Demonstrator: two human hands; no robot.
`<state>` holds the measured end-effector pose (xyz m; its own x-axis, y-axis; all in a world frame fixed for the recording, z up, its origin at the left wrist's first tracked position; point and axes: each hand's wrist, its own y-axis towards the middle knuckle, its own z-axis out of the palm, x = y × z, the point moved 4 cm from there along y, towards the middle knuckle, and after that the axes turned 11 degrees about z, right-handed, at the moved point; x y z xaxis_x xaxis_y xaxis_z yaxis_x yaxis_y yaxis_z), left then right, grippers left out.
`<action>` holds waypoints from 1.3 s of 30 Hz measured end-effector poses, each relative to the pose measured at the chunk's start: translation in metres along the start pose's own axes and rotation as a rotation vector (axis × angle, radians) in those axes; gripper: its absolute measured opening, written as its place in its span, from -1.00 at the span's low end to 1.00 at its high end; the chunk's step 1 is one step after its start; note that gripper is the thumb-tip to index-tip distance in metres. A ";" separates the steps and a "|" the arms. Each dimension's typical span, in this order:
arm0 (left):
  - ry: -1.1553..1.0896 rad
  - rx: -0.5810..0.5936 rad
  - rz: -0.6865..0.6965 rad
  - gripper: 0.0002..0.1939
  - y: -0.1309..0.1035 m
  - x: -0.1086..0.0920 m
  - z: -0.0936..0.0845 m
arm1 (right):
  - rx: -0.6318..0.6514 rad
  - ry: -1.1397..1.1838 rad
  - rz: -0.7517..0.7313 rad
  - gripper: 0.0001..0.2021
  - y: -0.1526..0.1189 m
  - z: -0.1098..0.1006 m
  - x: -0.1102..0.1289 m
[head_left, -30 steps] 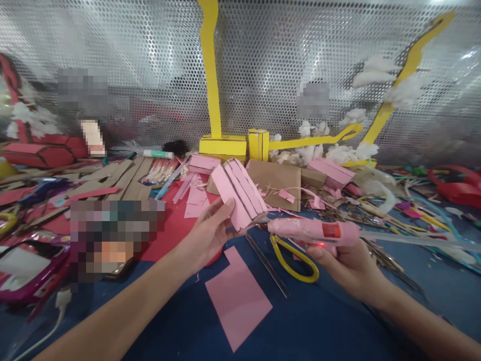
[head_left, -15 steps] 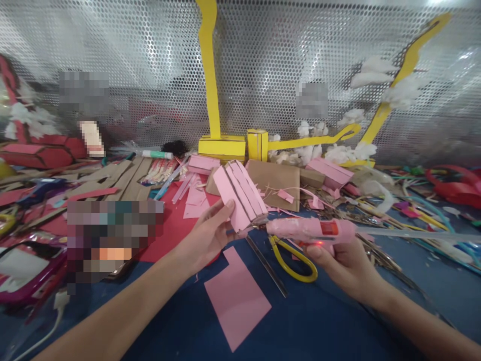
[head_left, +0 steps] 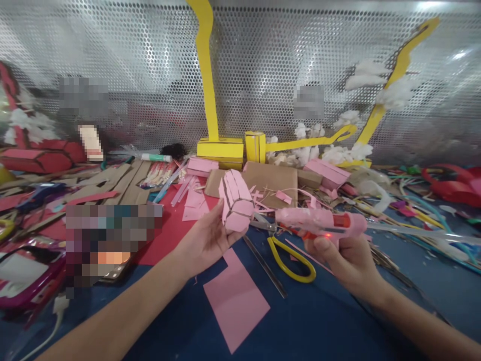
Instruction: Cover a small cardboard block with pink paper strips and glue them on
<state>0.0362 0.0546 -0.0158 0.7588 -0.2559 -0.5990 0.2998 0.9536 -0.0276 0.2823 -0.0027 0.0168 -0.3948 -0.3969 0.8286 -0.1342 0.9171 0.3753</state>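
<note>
My left hand [head_left: 205,240] is closed round a pink many-sided paper box [head_left: 236,200] with brown edges; one flat end faces me, tilted. In my right hand [head_left: 347,258] is a pink hot glue gun [head_left: 315,220], its red light lit and a clear glue stick [head_left: 417,230] poking out the back. The gun's nozzle points left, a small gap from the box. Below them on the blue table lie yellow-handled scissors [head_left: 293,260], a thin metal strip [head_left: 265,265] and a cut sheet of pink paper [head_left: 236,301].
Yellow paper shapes with long stems [head_left: 220,150] stand along the perforated metal wall [head_left: 255,65]. Cardboard strips [head_left: 124,183], a brown cardboard piece [head_left: 274,180] and pink scraps crowd the back. A purple case [head_left: 33,271] sits at the left.
The box has turned in my left hand, so its end now faces me. My right hand has drawn the glue gun slightly right, away from the box.
</note>
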 end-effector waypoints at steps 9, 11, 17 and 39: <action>-0.054 0.001 -0.061 -0.60 -0.004 0.004 0.007 | -0.005 0.012 -0.029 -0.68 -0.001 0.000 -0.001; -0.069 0.018 -0.078 -0.58 -0.004 0.005 0.006 | -0.003 0.012 -0.031 -0.67 -0.002 0.000 -0.001; -0.119 0.078 -0.121 -0.62 -0.006 0.009 0.005 | -0.003 -0.024 -0.003 -0.74 -0.004 -0.001 -0.007; -0.120 0.082 -0.157 -0.67 -0.008 0.012 0.007 | 0.035 -0.049 -0.010 -0.76 -0.002 0.003 -0.001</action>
<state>0.0470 0.0424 -0.0171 0.7606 -0.4223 -0.4931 0.4626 0.8855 -0.0448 0.2801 -0.0040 0.0139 -0.4368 -0.4049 0.8033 -0.1696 0.9140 0.3685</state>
